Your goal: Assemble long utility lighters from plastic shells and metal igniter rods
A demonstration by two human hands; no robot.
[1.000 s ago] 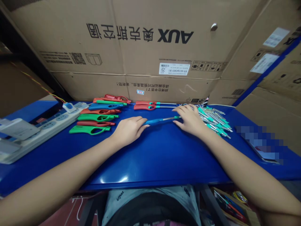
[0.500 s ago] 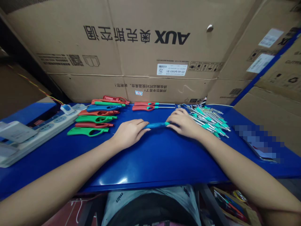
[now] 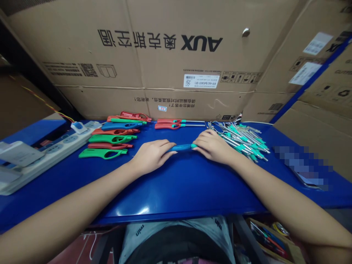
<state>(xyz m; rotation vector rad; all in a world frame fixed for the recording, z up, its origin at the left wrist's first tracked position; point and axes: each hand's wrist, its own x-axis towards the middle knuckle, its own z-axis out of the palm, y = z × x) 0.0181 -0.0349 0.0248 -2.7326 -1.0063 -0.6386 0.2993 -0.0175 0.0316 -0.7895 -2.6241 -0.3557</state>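
- In the head view, a glossy dark-blue bench (image 3: 176,190) is backed by a tall brown cardboard panel (image 3: 154,79) printed with upside-down lettering.
- Above the bench's middle, a slim blue plastic handle (image 3: 183,148) is grasped by the left hand (image 3: 150,156); its teal end (image 3: 194,146) is pinched by the right hand (image 3: 213,146).
- At the left, a white power strip (image 3: 59,146) is laid beside red, green, orange and blue plastic handles (image 3: 110,139).
- Two red-handled metal rods (image 3: 166,126) are lined up near the panel.
- At the right, silver metal tubes with teal fittings (image 3: 247,141) are heaped.
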